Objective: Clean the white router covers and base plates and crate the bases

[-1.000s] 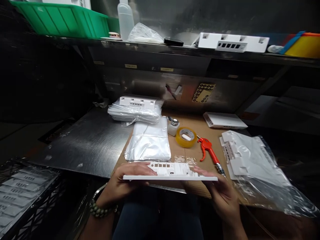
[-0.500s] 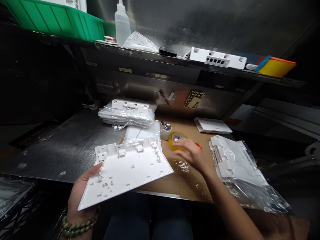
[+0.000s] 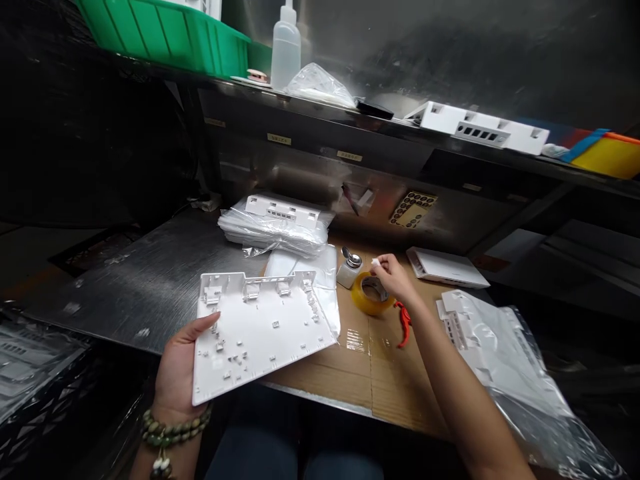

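Note:
My left hand (image 3: 181, 363) grips the left edge of a white plastic housing panel (image 3: 265, 340), thumb on top. The panel's inner face, with clips and small posts, is turned up toward me. Above the roll of yellowish tape (image 3: 370, 297), my right hand (image 3: 395, 277) pinches a small white wad (image 3: 375, 263), perhaps cloth or tissue. A pump bottle (image 3: 349, 270) with a metal top stands just left of the roll. Red-handled tweezers or cutters, too small to tell, form a red tool (image 3: 403, 325) beside my right wrist.
Bagged white housings (image 3: 280, 230) are stacked at the back left, near flat plastic bags (image 3: 327, 267). A white case (image 3: 447, 267) and a bagged housing (image 3: 493, 340) lie to the right. Overhead, a metal shelf (image 3: 320, 110) carries a green bin (image 3: 165, 40) and a squeeze bottle (image 3: 286, 53).
My right hand has gone from over the tape roll to just behind it and now pinches the white wad. The red tool shows fully. The camera view has shifted left.

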`<state>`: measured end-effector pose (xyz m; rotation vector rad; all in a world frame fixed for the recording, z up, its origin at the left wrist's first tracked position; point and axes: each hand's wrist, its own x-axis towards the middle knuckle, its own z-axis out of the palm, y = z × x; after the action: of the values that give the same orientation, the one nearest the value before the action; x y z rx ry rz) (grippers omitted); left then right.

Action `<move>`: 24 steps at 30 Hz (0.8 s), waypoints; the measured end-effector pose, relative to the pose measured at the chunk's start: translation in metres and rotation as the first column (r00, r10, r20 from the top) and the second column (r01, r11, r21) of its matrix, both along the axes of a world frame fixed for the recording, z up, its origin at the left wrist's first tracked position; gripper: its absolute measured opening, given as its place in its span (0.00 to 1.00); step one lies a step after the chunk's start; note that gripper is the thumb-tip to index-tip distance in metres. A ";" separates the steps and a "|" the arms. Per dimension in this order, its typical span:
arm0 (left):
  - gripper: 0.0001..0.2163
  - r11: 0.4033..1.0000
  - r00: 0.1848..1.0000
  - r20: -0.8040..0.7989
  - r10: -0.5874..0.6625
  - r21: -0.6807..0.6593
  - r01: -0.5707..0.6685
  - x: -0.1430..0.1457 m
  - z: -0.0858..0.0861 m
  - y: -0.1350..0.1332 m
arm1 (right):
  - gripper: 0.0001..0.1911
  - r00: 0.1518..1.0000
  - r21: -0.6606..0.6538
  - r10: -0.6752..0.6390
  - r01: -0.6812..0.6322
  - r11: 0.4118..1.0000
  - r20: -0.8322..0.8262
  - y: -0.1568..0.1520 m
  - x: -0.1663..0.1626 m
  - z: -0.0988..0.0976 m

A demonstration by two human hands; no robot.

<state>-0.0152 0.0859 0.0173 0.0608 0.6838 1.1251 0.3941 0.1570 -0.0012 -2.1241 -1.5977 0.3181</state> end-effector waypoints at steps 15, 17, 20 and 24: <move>0.37 0.990 0.995 -0.093 -0.018 -0.141 0.005 0.014 0.012 -0.003 | 0.19 0.998 -0.035 0.064 -0.063 0.997 0.028 0.021 -0.028 0.009; 0.37 0.990 0.996 -0.086 -0.021 -0.143 0.009 0.015 0.012 -0.004 | 0.19 0.996 -0.051 0.074 -0.071 0.996 0.051 0.020 -0.028 0.012; 0.36 0.990 0.997 -0.076 -0.024 -0.140 0.013 0.015 0.014 -0.005 | 0.27 0.994 -0.052 0.071 -0.067 0.996 0.077 0.019 -0.025 0.018; 0.33 0.993 0.997 -0.077 -0.027 -0.115 0.018 0.014 0.016 -0.005 | 0.31 0.993 -0.036 0.054 -0.051 0.998 0.109 0.023 -0.017 0.026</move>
<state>-0.0016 0.0810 0.0337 0.0151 0.8149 1.0638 0.3771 0.1799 0.0247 -2.1611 -1.7240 0.2495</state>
